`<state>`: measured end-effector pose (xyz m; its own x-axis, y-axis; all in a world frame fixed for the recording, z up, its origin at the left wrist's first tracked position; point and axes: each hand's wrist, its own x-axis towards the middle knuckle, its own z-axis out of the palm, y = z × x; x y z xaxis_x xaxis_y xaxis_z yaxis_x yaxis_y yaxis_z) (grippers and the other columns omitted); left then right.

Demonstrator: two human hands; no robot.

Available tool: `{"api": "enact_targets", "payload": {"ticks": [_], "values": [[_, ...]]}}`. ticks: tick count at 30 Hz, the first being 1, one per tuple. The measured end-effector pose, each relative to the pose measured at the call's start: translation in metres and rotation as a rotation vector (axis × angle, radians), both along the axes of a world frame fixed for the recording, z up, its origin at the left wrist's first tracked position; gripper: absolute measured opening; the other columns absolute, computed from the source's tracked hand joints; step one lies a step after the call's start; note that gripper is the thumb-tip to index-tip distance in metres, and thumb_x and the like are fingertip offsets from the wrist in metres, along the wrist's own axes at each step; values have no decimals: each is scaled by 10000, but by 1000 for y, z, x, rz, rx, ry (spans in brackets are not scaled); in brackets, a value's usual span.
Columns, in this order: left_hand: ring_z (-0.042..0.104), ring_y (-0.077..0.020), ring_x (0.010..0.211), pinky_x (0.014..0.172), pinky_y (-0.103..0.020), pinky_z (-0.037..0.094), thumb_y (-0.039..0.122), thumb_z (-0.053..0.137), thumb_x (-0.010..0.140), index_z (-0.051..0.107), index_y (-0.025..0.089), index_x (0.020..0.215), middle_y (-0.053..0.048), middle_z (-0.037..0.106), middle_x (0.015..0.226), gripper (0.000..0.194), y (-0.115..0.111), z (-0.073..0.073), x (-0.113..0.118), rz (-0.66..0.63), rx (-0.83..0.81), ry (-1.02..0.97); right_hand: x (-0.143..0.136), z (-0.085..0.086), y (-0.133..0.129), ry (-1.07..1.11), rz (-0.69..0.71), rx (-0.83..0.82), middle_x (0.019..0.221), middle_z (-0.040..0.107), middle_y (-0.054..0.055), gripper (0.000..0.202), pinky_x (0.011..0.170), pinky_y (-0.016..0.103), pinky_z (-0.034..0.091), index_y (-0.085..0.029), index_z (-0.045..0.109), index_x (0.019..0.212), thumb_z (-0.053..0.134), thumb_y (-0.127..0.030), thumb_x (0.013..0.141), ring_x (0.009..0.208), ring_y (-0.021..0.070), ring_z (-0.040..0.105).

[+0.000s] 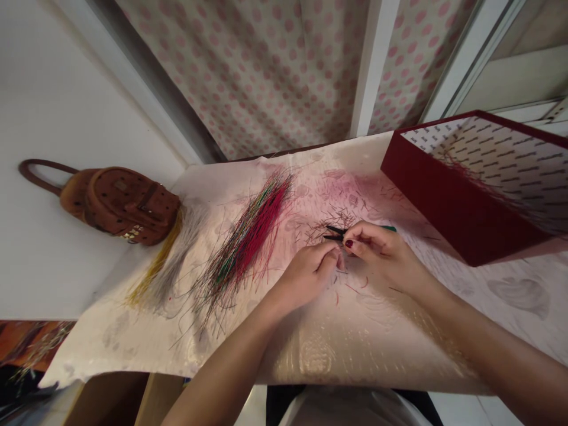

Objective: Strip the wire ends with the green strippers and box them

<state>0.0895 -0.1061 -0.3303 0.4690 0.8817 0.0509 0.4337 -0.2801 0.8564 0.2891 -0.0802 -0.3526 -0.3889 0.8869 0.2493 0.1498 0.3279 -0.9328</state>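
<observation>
My right hand (377, 245) is closed around small pliers (336, 233) with black jaws and a green handle end. The jaws are spread and point left. My left hand (313, 269) is just below them, its fingertips pinched together close to my right thumb. Whatever the left fingers hold is too small or hidden to make out. Short red and dark wire clippings (332, 220) lie scattered on the cloth behind and around the hands. To the left stretches a bundle of long thin wires (252, 234), in red, green and dark strands.
Farther left on the covered table (293, 361) lie grey strands (180, 254) and yellow strands (157, 266). A brown backpack (128, 201) rests by the wall. On the right stands a dark red box (426, 201) with thin reddish strands inside. A dotted curtain (284, 71) hangs behind.
</observation>
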Motion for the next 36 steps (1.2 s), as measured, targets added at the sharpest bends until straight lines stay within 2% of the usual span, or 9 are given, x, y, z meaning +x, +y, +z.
{"api": "enact_targets", "payload": {"ticks": [9, 14, 24, 31, 34, 36], "values": [[609, -175, 818, 803, -306, 428, 217, 333, 1026, 542, 209, 869, -12, 635, 842, 262, -2, -2, 3, 11, 70, 88, 0, 3, 2, 64, 68, -157, 770, 594, -2, 173, 649, 297, 429, -224, 626, 837, 628, -356, 950, 720, 162, 550], [584, -167, 754, 727, -295, 414, 284, 359, 1044, 525, 218, 939, -6, 613, 833, 207, -3, -4, 5, 42, 101, 111, 0, 1, 3, 69, 60, -195, 732, 577, -22, 153, 623, 293, 397, -228, 622, 807, 618, -314, 933, 677, 150, 522], [624, -169, 779, 748, -286, 430, 288, 373, 1055, 585, 211, 1017, -26, 687, 912, 228, -3, -7, 6, 25, 175, 153, -2, 5, 0, 235, 87, -462, 658, 503, -17, 163, 600, 301, 428, -222, 603, 728, 626, -282, 878, 627, 153, 481], [597, -158, 745, 714, -273, 411, 292, 422, 1038, 635, 204, 981, -19, 678, 852, 238, -1, -12, 6, 47, 167, 110, -3, 4, 1, 193, 76, -413, 634, 490, -24, 216, 566, 293, 401, -218, 570, 697, 622, -293, 893, 597, 145, 479], [590, -155, 783, 746, -272, 428, 296, 444, 1024, 637, 184, 924, -27, 669, 855, 244, 2, -12, 6, 77, 72, -64, -3, 5, 1, 154, 82, -349, 654, 525, -14, 240, 580, 299, 397, -215, 571, 713, 606, -326, 923, 607, 146, 488], [590, -157, 814, 763, -272, 437, 303, 469, 1009, 635, 170, 876, -38, 663, 862, 251, 4, -11, 7, 100, -18, -206, -3, 6, -1, 91, 51, -252, 700, 572, 0, 232, 607, 309, 410, -215, 585, 755, 580, -337, 952, 635, 153, 511]]}}
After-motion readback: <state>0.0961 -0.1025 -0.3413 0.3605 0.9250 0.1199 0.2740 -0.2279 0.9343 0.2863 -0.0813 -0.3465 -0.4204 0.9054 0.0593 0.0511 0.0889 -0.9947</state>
